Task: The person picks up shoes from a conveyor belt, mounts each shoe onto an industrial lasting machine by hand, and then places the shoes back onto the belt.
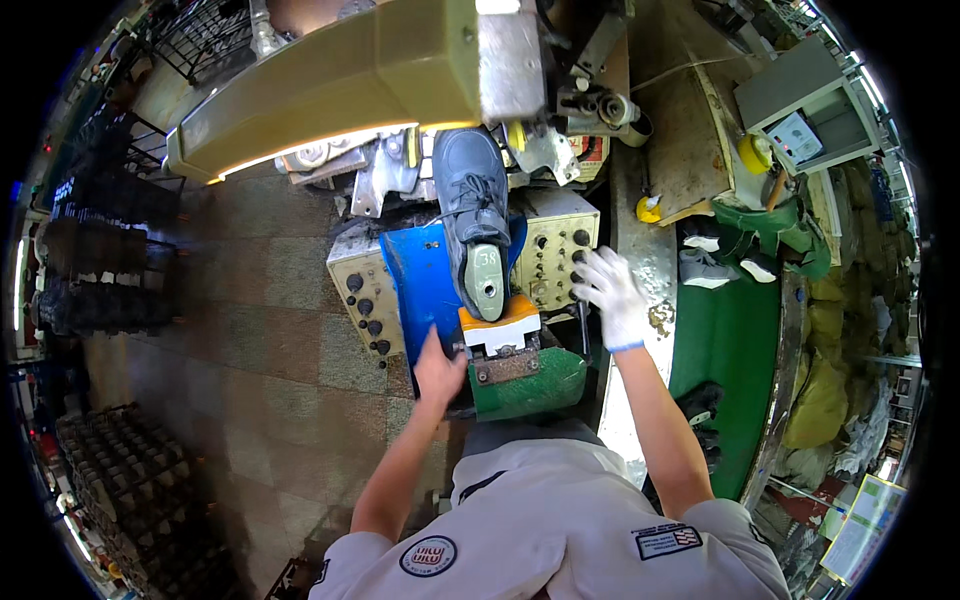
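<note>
A dark grey lace-up shoe sits toe-away in the machine, with a pale green shoe last showing at its heel opening. Behind the heel is an orange and white heel pad on a metal bracket. My left hand, bare, is beside that bracket and over the lower part of a blue panel; its thumb and finger are apart and nothing shows between them. In a white glove, my right hand has its fingers spread next to the knobs of the right control box.
A tan machine arm with a lit lower edge hangs above the shoe. Another control box is at left, a green cover near my waist. On my right, shoes lie on a green conveyor belt. Racks stand at left.
</note>
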A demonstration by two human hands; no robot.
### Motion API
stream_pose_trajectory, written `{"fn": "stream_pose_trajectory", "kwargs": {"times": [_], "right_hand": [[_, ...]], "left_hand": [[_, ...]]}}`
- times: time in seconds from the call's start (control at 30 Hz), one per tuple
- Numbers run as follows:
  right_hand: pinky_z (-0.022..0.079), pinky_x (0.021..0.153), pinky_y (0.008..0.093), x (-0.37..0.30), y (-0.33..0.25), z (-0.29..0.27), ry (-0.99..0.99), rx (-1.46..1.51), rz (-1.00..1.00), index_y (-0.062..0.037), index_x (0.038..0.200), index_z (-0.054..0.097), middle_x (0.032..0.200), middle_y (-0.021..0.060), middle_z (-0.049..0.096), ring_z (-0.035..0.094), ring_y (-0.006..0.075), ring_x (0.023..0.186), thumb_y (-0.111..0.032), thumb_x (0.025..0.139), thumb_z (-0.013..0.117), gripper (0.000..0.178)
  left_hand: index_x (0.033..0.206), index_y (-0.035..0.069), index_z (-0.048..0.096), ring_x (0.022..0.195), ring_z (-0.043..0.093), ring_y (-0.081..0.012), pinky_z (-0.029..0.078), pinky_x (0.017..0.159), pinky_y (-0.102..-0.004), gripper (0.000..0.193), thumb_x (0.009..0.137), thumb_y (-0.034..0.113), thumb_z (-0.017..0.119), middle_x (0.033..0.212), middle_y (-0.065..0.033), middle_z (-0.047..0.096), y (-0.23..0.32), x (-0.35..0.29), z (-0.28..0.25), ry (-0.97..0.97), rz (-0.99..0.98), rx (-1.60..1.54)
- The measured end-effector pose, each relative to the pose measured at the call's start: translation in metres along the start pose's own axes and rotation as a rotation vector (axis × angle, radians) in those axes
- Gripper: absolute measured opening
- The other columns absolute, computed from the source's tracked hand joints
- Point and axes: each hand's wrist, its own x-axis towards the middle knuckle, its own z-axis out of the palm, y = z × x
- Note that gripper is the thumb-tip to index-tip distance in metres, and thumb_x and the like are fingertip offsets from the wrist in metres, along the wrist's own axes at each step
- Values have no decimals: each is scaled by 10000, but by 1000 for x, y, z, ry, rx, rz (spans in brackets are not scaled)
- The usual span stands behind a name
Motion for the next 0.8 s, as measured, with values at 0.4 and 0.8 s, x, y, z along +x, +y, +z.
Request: {"fn": "stream_pose_trajectory", "kwargs": {"times": [0.4,0.8], "right_hand": [[591,767,466,-66,-35,-17,354,-267,63,61,1315,473,1266,269,586,659,396,1050,-179,980,579,425],[594,874,393,-100,-43,82,-42,-259,68,131,1407,382,1283,277,588,664,350,1100,-356,1019,521,638]], "left_hand": [[1242,-27,551,1023,636,-392,512,890,-457,669,666,224,781,1093,-247,656,-32,-22,7,-107,76,277],[1324,-117,499,956,706,-314,597,811,-402,658,767,162,711,1158,-233,666,94,-135,-165,-211,19,-1391]]}}
